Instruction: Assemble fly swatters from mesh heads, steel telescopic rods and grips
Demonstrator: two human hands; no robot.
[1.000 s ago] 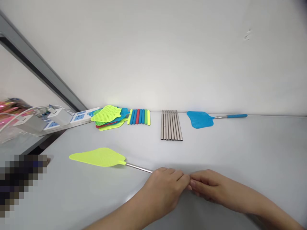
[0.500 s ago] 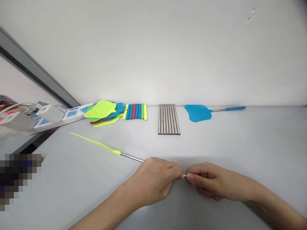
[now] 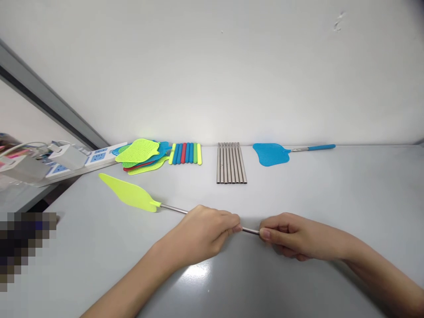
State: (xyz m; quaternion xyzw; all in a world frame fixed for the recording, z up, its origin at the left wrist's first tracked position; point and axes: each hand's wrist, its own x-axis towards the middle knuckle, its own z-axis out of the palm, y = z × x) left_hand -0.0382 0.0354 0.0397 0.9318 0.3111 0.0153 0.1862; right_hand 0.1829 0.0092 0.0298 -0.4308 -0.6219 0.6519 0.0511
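Note:
A yellow-green fly swatter head (image 3: 132, 194) tilts over the table at left, its metal rod (image 3: 251, 230) running rightward through my hands. My left hand (image 3: 205, 232) is closed around the middle of this rod, palm down. At the rod's right end, my right hand (image 3: 293, 236) pinches it between thumb and fingers. Bare metal shows between the two hands. The very tip is hidden inside the right fingers, so I cannot tell whether anything else is held there.
Along the wall lie a pile of coloured swatter heads (image 3: 137, 150), a row of coloured handle grips (image 3: 188, 153), several metal tubes (image 3: 231, 163) and a blue fly swatter (image 3: 272, 154). A white power strip (image 3: 99, 157) with plugs stands at left on the grey table (image 3: 347, 194).
The yellow-green swatter has rolled from edge-on to showing its flat face. My left hand has shifted left, and more rod now shows between my hands.

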